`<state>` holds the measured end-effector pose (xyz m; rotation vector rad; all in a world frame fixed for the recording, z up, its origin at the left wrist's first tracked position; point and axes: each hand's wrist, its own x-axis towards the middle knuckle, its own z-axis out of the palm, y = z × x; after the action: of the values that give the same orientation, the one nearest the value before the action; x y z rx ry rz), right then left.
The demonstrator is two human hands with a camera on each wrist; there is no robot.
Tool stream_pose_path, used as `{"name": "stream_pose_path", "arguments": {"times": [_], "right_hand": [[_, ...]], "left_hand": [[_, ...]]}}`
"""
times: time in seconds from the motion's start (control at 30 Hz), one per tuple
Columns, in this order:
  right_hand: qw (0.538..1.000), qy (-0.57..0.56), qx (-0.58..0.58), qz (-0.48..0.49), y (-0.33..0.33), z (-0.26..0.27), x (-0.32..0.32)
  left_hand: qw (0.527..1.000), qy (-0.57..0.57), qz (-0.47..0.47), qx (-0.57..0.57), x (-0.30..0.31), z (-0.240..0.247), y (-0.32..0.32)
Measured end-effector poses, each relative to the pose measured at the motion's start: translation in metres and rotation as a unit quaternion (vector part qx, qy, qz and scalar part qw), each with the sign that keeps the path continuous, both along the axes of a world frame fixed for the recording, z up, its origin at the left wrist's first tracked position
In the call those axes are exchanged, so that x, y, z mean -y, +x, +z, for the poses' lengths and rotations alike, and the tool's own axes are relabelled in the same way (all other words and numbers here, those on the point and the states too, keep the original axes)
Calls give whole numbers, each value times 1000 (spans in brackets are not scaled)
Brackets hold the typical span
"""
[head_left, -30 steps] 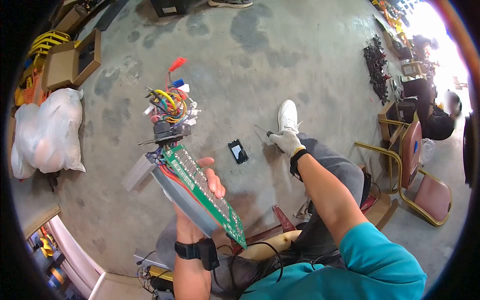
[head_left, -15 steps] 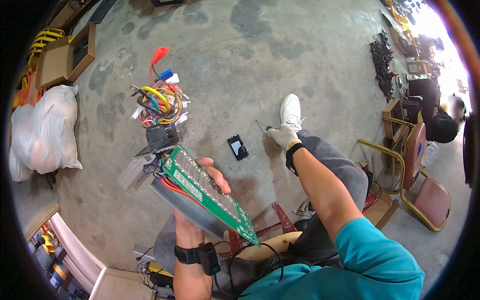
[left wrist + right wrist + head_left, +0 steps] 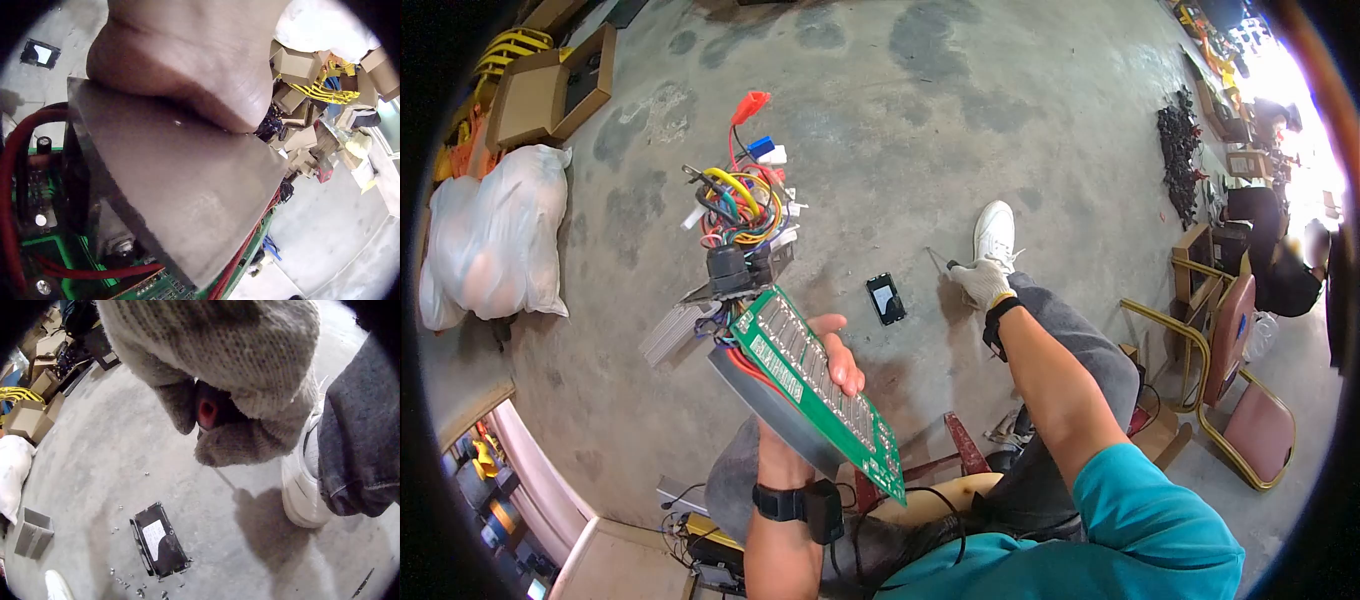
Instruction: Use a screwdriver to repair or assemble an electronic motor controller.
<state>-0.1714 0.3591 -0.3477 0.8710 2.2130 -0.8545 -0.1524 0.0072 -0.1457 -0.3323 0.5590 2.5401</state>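
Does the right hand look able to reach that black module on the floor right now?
Probably yes: the black module lies on bare floor beside the right hand, nothing between, though that hand grips a screwdriver.

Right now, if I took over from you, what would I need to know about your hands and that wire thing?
Left hand: grips the green circuit board and the metal plate under it, with the wire bundle at the far end.
Right hand, gloved: grips a screwdriver low by the floor.
On the concrete: grey housing, black end plate.
Done: board is out of the housing.
Left: probably freeing board from plate.
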Motion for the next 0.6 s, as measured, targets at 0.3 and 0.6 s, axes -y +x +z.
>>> {"name": "stream_pose_path", "arguments": {"times": [0.3,0.6], "right_hand": [[972,-185,-58,-131,-6,130,17],[942,-294,-138,-82,55,352,67]], "left_hand": [[996,85,-4,-41,3,-13,-1],[988,142,-47,-38,10,-21,-1]]}}
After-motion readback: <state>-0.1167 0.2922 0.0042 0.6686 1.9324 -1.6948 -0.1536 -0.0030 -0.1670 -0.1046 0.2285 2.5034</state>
